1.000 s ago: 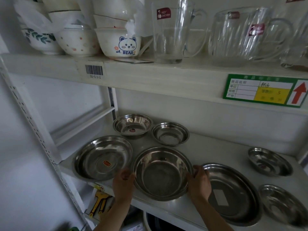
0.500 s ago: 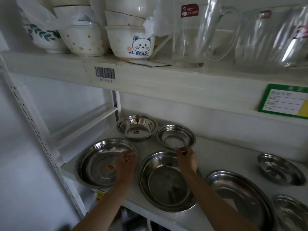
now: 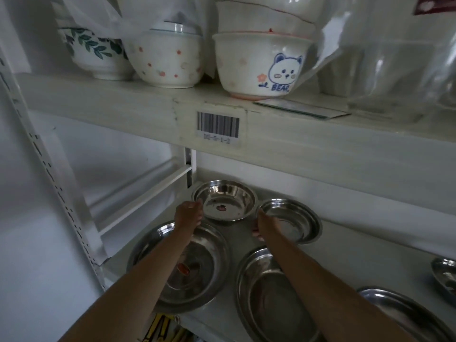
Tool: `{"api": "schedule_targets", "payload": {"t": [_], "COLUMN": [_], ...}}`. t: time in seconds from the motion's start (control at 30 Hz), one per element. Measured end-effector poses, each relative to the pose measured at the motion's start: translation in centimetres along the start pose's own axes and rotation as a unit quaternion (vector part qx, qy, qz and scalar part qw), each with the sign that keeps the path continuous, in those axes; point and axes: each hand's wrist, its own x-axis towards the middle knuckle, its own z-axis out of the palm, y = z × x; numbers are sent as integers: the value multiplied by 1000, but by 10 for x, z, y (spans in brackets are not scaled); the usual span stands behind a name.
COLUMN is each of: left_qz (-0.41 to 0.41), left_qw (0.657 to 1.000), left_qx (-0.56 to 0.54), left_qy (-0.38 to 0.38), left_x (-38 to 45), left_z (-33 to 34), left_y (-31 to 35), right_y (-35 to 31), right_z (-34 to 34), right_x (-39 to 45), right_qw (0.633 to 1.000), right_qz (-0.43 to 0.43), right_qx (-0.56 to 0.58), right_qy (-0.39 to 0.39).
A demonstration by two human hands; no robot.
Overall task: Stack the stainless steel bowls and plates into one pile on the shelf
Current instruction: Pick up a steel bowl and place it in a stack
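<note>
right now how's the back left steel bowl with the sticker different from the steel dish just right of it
The back left bowl is deeper with steeper walls; the dish to its right is shallower with a broad flat rim. The bowl has a red sticker inside; no sticker shows in the dish. The left hand is at the bowl's left rim, while the right hand is at the dish's left edge. Both are shiny stainless steel, upright on the lower shelf.

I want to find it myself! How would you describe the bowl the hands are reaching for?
Look at the lower shelf, back left corner, below the barcode sticker. The steel bowl sits there, between the left hand and right hand. It is deeper than its flatter neighbours and has a small red sticker inside.
</note>
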Motion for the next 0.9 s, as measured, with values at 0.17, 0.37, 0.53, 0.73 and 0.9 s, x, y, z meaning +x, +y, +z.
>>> {"api": "schedule_targets", "payload": {"t": [0.17,0.37,0.53,0.73,0.9], "left_qz": [24,18,7,-57,-81], "left_qw": [994,976,973,979,981], "left_qx": [99,217,231,196,176], "left_qy": [24,20,15,-17,-18], "left_x": [34,70,102,121,137], "left_z": [1,-4,-6,-1,3], "left_y": [1,-3,-23,-35,-46], "right_y": [3,5,10,10,7], "right_z": [28,50,62,75,82], "right_x": [23,43,55,65,68], "right_qw": [998,995,992,974,974], "right_qz": [40,75,93,157,154], "right_qx": [35,66,82,164,164], "right_qy": [-16,-12,-20,-12,-8]}}
